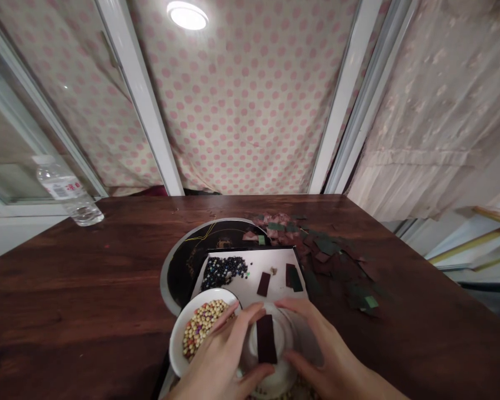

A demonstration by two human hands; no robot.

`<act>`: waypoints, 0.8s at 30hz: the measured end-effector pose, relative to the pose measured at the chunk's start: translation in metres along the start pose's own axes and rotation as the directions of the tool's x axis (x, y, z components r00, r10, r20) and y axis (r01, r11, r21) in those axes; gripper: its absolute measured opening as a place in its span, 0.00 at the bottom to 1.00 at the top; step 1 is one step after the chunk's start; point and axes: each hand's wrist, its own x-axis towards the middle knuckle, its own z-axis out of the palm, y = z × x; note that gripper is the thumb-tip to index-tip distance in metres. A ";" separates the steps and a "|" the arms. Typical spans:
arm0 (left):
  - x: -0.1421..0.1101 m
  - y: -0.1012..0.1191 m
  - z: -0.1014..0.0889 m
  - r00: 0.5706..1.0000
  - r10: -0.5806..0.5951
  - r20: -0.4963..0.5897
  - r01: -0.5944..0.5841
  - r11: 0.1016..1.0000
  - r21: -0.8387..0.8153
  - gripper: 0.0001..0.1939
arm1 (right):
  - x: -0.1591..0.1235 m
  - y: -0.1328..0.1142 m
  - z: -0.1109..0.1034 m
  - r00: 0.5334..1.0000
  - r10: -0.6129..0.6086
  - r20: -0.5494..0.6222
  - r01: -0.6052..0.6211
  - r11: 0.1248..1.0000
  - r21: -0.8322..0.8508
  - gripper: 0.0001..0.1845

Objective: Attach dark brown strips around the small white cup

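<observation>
A dark brown rectangular strip (266, 340) lies over a whitish, rounded bowl-like piece (289, 339) at the front of the tray. My left hand (223, 347) pinches the strip, index finger at its far end and thumb at its near end. On the right side of the bowl-like piece, my right hand (323, 347) is curved with fingers and thumb apart. Whether its fingertips touch the piece I cannot tell. Left of them stands a white bowl (176, 349) of beige, orange and purple beads (204, 325), partly covered by my left hand.
The white tray (256, 258) bears dark beads (225, 272) and more strips (264, 284). Beneath its far end is a round black plate (177, 278). Scattered dark red and green scraps (327, 244) lie to the right. A water bottle (69, 191) stands far left on the wooden table (87, 300).
</observation>
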 end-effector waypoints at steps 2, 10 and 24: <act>0.001 0.001 -0.001 1.000 -0.013 0.001 0.013 1.000 -0.001 0.37 | 0.001 -0.007 -0.006 0.989 -0.150 0.001 0.150 0.989 0.005 0.22; 0.003 0.010 -0.006 0.999 -0.002 0.040 0.003 0.999 -0.034 0.37 | -0.006 -0.011 0.011 0.847 -0.403 0.346 0.454 0.888 -0.077 0.26; 0.004 0.014 -0.007 0.999 0.042 0.016 -0.041 0.997 -0.069 0.33 | -0.010 -0.013 0.010 0.870 -0.240 0.430 0.351 0.915 -0.200 0.11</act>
